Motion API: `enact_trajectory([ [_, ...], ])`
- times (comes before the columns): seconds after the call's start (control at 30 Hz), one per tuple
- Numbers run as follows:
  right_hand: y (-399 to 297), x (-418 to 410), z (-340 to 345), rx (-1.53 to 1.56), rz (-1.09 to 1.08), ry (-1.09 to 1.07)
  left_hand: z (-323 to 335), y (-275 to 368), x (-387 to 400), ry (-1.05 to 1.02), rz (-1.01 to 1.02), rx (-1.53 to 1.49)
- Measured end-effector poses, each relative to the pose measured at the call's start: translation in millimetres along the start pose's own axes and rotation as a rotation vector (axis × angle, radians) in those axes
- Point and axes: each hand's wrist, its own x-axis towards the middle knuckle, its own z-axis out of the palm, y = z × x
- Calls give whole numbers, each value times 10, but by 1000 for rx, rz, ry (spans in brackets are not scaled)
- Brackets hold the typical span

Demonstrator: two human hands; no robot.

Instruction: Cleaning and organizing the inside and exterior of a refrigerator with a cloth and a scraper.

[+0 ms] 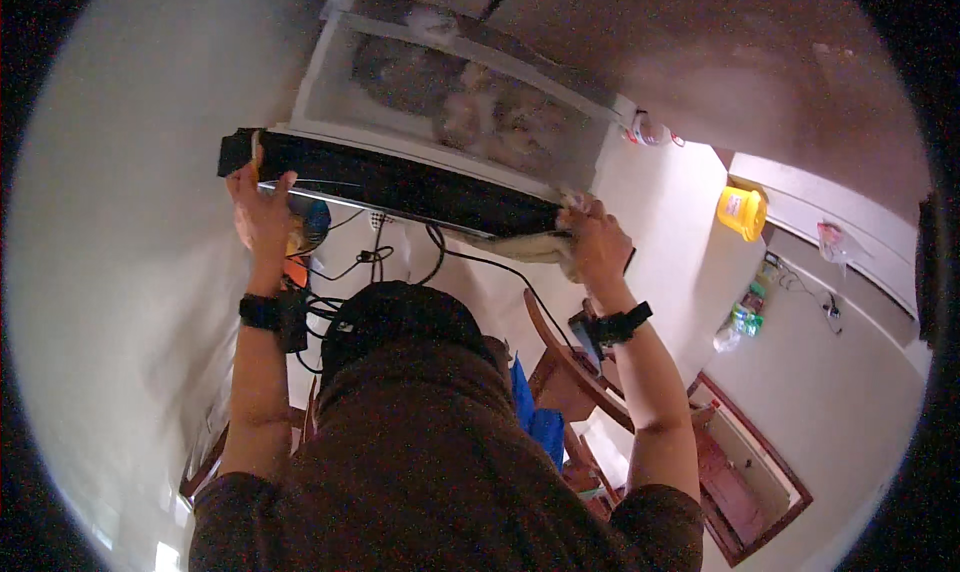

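A long black panel [420,184] with a pale metallic lower edge slants across the upper middle. My left hand [262,215] grips its left end, thumb and fingers on either side of a thin yellowish strip. At the right end, my right hand [600,243] is closed around the panel's corner, with pale crumpled cloth [525,249] beside and below the fingers. Directly behind the panel is a clear-sided, white-framed case [465,95]; its dark and whitish contents are blurred. Both wrists wear black bands with devices attached.
Black cables [480,259] hang below the panel. A wooden chair [577,377] and blue fabric [536,414] are at lower right. Farther right are a yellow bucket [742,212], a clear plastic container [649,130], hanging packets [748,313] and a wood-framed opening [739,474].
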Motion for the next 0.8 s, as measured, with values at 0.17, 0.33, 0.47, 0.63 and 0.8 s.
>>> enact_trajectory([
  [0.17,1049,-393,79,-188,242,-76,-113,70,-35,-69,-135,13],
  [0.33,2262,-1204,577,517,679,-194,-78,181,-4,-184,-133,19],
  [0.47,1793,-1686,405,1591,805,152,-138,229,13,-11,66,-5],
  [0.63,1708,-2124,680,1673,793,435,-68,-40,42,-30,148,-69],
  [0.8,1736,-2460,659,1810,827,503,-105,4,39,-52,168,27],
])
